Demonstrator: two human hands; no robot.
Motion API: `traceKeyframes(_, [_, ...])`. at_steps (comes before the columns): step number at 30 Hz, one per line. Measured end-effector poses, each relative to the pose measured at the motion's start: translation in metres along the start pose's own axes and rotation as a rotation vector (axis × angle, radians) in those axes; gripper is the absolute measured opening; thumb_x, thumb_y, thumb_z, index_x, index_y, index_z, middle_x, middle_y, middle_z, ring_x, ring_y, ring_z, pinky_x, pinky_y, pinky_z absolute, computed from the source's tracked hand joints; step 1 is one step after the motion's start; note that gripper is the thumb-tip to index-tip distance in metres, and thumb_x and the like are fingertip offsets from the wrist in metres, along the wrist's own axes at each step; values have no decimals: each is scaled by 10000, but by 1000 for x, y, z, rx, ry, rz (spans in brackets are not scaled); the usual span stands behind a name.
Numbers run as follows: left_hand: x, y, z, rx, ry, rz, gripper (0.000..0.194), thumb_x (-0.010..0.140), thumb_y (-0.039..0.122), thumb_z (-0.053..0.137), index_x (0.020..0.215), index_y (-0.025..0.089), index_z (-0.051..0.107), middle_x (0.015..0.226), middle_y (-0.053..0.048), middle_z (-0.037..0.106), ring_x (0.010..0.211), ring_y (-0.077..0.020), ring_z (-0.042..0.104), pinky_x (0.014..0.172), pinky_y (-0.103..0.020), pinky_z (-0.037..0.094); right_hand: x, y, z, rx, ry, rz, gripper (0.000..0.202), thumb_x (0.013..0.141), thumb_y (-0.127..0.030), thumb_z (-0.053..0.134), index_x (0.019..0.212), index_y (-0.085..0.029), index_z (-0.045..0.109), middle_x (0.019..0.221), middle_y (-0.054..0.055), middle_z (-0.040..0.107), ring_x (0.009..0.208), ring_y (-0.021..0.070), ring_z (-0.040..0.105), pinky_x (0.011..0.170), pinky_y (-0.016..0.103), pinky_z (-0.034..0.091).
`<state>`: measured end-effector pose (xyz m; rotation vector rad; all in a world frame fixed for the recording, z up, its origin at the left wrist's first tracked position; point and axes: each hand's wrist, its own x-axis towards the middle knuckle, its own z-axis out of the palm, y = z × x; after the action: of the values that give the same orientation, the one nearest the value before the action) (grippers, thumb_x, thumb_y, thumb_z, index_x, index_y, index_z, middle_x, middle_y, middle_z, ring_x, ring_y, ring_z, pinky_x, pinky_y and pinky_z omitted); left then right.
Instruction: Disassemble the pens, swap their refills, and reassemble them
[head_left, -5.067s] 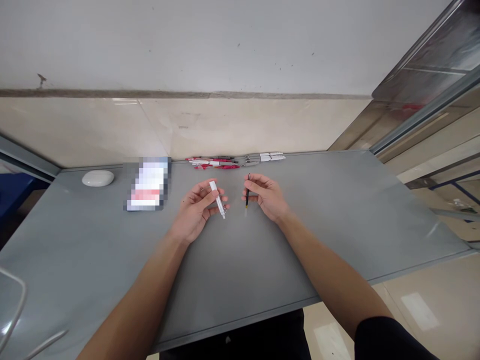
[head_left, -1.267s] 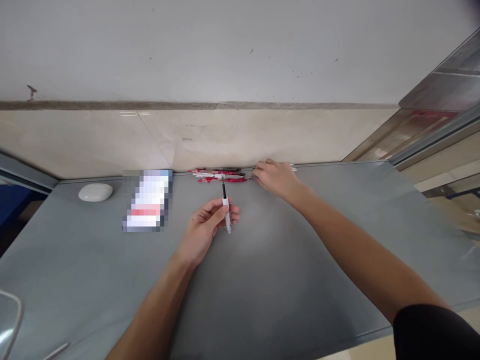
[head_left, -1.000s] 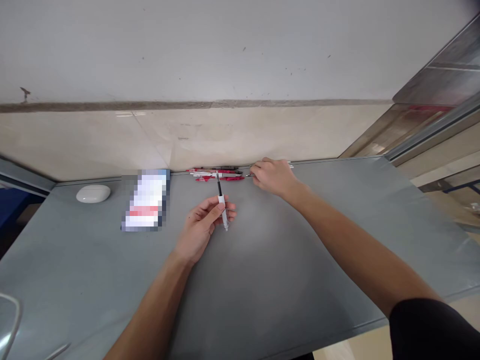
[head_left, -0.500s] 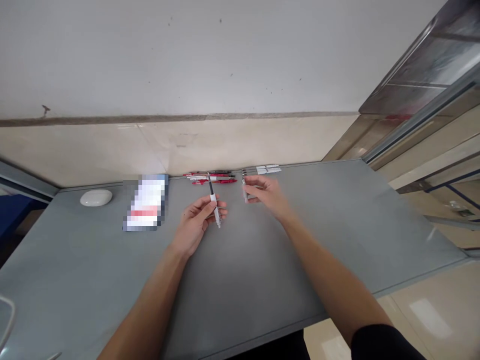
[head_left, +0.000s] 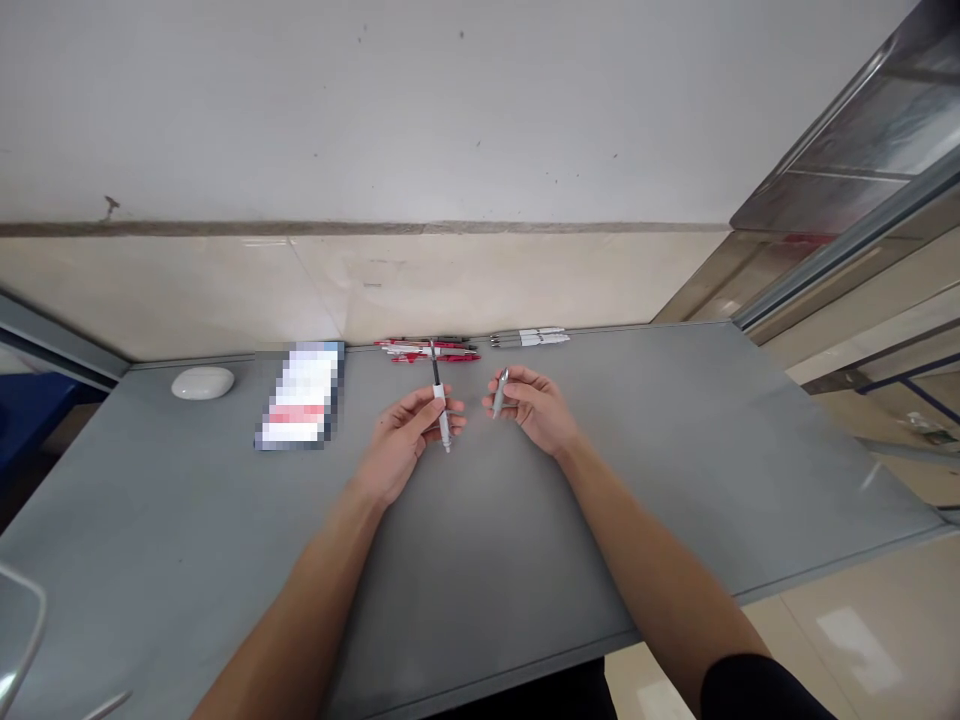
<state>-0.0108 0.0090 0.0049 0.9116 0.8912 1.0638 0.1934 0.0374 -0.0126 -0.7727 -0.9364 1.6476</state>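
Observation:
My left hand [head_left: 405, 440] is closed around the white rear barrel of a pen [head_left: 441, 410], its dark refill sticking up and out of the barrel. Across a small gap, my right hand [head_left: 536, 405] pinches a short grey pen front section [head_left: 500, 392] with a shiny metal tip pointing up. Behind my hands, along the wall, lies a loose pile of red, white and dark pens or pen parts [head_left: 405, 350]. To its right several white-and-grey pens [head_left: 541, 338] rest side by side, tips to the left.
On the left of the grey table [head_left: 480, 580] are a blurred-out phone [head_left: 300, 395] and a white rounded case [head_left: 202, 382]. A tiled wall [head_left: 525, 280] bounds the table's far edge. White cable-like loops [head_left: 34, 620] show at the lower left.
My right hand has drawn back slightly and turned, so the grey front section shows more plainly. My left hand keeps its hold on the barrel. The whole view has shifted slightly.

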Motion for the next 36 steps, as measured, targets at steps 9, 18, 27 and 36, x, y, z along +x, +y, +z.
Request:
traceKeyframes(9, [0,-3,2,16,-28,-19,297,842,351,660,1079,174,643,981,-79,691,813,-190,663,791,-356,516,-1,2,-4,-8,-78,-10,119,736,-215,706,854,-228,702,826,-15,690,739,155,693,682,311,579])
traceKeyframes(18, [-1,-4,3,139,-39,-11,353,828,386,667,1112,175,659,1022,-91,686,828,-187,655,790,-352,521,-4,0,1,-18,1,-26,189,727,-261,717,915,-240,706,845,-22,683,708,132,678,665,301,580])
traceKeyframes(27, [4,16,9,634,-176,34,314,862,485,573,920,188,656,875,-42,662,746,-159,606,745,-306,479,-5,-6,7,30,185,-196,139,707,-264,739,830,-231,681,815,-31,682,743,151,701,677,304,592])
traceKeyframes(36, [17,32,10,939,-298,119,314,897,490,497,934,220,653,793,-10,614,763,-159,569,711,-276,453,-4,-15,5,139,436,-373,148,709,-246,737,828,-241,648,824,-50,660,738,123,696,657,267,598])
